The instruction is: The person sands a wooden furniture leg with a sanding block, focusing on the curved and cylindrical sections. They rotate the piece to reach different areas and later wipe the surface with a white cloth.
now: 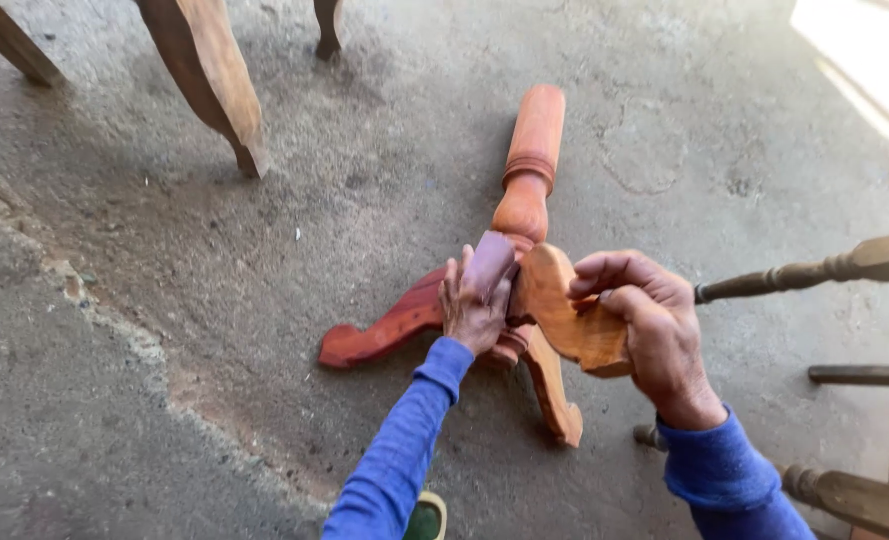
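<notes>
A reddish-orange wooden pedestal stand [532, 160] lies on the concrete floor, its turned column pointing away from me and its curved legs spreading toward me. My left hand [472, 312] presses a small purplish-brown pad [487, 265], seemingly sandpaper, against the hub where the legs meet. My right hand [644, 320] grips the upturned curved leg [564, 310] from the right side. One leg [379, 335] stretches left along the floor, another [554, 395] points toward me. Both sleeves are blue.
Rough concrete floor [164, 300] with a raised ridge at left. Dark wooden furniture legs [214, 75] stand at top left. A wooden chair frame with turned rungs [824, 270] sits at right. A green-and-yellow shoe tip [426, 518] shows at the bottom edge.
</notes>
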